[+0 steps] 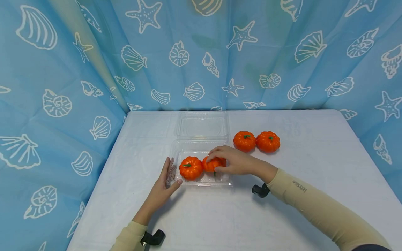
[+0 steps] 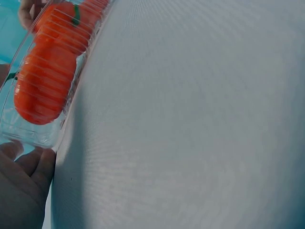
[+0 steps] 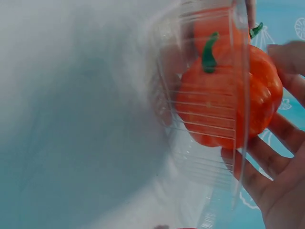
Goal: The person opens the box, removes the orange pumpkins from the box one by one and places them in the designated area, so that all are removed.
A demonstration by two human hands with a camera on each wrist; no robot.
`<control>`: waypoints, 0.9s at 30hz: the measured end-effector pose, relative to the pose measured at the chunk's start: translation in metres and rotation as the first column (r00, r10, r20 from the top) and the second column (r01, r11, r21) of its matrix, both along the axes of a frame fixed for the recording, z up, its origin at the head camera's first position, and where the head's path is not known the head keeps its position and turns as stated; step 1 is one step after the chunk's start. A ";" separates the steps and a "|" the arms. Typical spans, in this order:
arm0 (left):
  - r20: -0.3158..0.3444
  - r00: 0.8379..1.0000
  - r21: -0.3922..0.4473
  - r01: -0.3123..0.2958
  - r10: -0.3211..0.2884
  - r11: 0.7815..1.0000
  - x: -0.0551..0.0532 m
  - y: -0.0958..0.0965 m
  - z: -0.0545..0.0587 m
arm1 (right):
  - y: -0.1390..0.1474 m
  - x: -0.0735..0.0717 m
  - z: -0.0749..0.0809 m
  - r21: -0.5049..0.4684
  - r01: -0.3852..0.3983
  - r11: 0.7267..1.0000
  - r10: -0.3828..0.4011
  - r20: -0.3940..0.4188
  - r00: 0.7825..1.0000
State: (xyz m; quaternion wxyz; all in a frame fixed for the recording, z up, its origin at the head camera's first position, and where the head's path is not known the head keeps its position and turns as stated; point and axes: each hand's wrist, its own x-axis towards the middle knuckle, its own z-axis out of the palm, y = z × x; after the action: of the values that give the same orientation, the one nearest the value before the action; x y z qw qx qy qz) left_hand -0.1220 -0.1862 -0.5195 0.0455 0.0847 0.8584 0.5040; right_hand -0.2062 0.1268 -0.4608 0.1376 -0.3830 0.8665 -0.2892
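Note:
A clear plastic clamshell box (image 1: 201, 184) lies with its lid (image 1: 202, 125) folded back toward the curtain. Inside its tray, on the left, sits an orange toy pumpkin (image 1: 191, 168) with a green stem. The fingers of my right hand (image 1: 237, 161) curl round a second orange pumpkin (image 3: 261, 93) in the tray's right half, its stem tipped toward the front. My left hand (image 1: 159, 194) touches the box's left end, fingers extended along the side and thumb by the front corner. The left wrist view shows its fingertips against the clear wall.
Two more orange pumpkins (image 1: 244, 141) (image 1: 268, 142) stand side by side on the white table (image 1: 301, 146), right of the box. A blue shell-patterned curtain (image 1: 220, 69) hangs behind the table and at its sides.

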 end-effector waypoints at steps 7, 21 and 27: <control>0.005 1.000 -0.008 0.002 -0.002 1.000 0.000 0.001 0.000 | 0.002 0.000 0.004 -0.002 -0.012 1.000 0.012 0.030 0.999; 0.006 1.000 -0.006 0.003 -0.003 1.000 0.001 0.001 0.000 | 0.003 0.002 0.009 0.048 -0.032 0.998 0.033 -0.034 0.999; 0.006 1.000 0.004 0.007 -0.007 1.000 0.000 0.000 -0.001 | 0.000 0.000 0.005 0.039 0.015 0.999 -0.017 0.028 0.999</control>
State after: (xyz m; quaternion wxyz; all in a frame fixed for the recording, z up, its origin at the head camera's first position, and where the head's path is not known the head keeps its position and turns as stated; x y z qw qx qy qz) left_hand -0.1219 -0.1857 -0.5202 0.0496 0.0865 0.8568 0.5058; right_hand -0.2064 0.1269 -0.4558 0.1551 -0.3691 0.8729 -0.2787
